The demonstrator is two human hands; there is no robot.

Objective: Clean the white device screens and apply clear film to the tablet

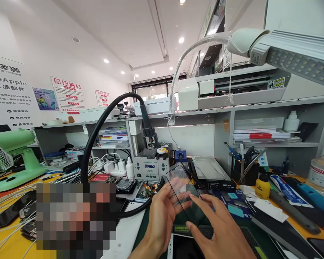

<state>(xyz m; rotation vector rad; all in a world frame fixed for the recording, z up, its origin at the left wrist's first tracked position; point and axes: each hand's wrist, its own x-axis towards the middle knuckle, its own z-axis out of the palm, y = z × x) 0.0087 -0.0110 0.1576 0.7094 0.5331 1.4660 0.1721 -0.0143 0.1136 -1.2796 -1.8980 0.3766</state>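
Observation:
A clear screen protector [189, 184] with a thin black border is held tilted over the bench. My left hand [160, 212] grips it from the left, with fingers showing through the glass behind it. At its lower right, my right hand [220, 226] has thumb and fingers on the edges. Directly beneath my hands lies a phone [185, 247] with a white front frame and a dark screen, partly covered by my right hand.
A hot-air station [148, 169] stands behind, its thick black hose [86, 154] looping across the left. A flat heating plate [210, 171], a tool holder [245, 169] and a yellow bottle [262, 187] stand rightward. A green fan [21, 151] is far left. Pixelation hides the lower left.

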